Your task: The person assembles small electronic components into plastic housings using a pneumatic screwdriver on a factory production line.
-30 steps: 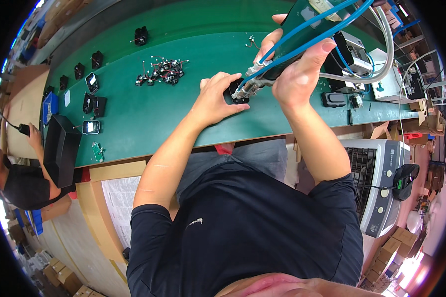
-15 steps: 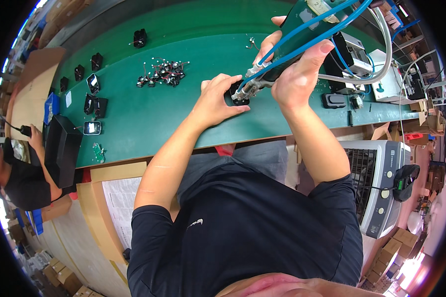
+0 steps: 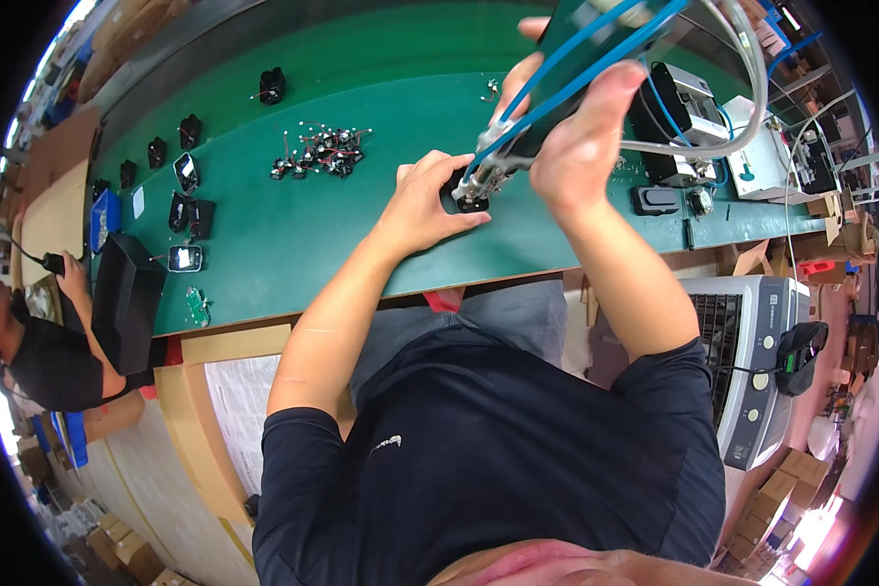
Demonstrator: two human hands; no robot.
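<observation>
A small black part is pinned flat on the green bench by the left hand. A screwdriver tool is gripped tight in the right hand, tip on the part.

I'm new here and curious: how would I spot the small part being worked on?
Find the green bench. Near its middle, the left hand presses down a small black block. Unlike the other black parts, it sits under the tip of the hand-held tool.

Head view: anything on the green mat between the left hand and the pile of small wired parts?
No: bare green mat between left hand and wired-parts pile.
</observation>
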